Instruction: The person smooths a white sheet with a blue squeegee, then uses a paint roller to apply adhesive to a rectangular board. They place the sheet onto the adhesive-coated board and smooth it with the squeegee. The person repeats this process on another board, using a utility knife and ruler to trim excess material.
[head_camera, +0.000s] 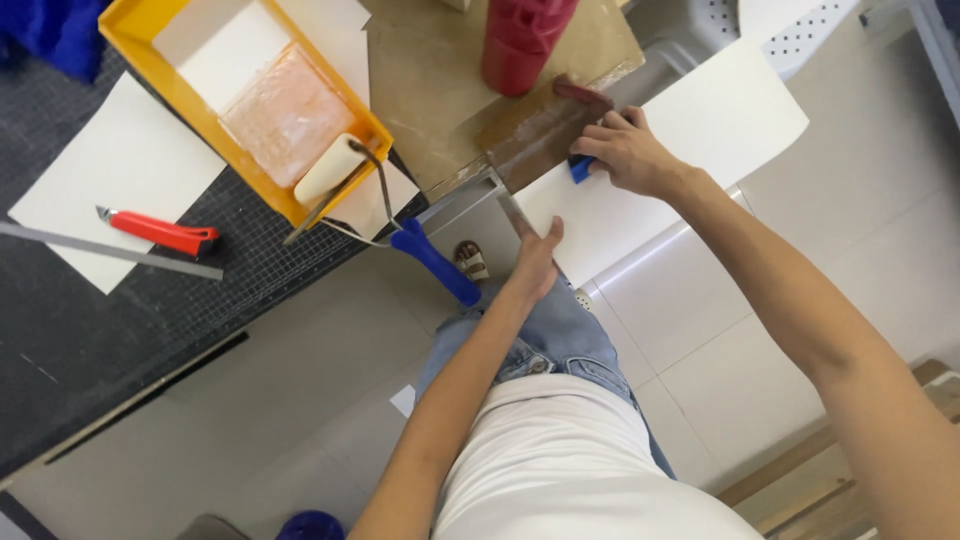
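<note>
While the right hand (628, 150) presses a blue scraper (581, 168) onto the white sheet (700, 130) at the counter (440, 70) edge, fingers curled over it, the left hand (535, 258) lies flat and open on the sheet's near edge, beside the roller (335, 168) in its yellow tray (150, 60).

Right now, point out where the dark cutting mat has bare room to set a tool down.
Free: the mat's near strip, between the red utility knife with its metal ruler and the table edge. Crowded: the far side, with the yellow paint tray, the roller and white sheets.
</note>
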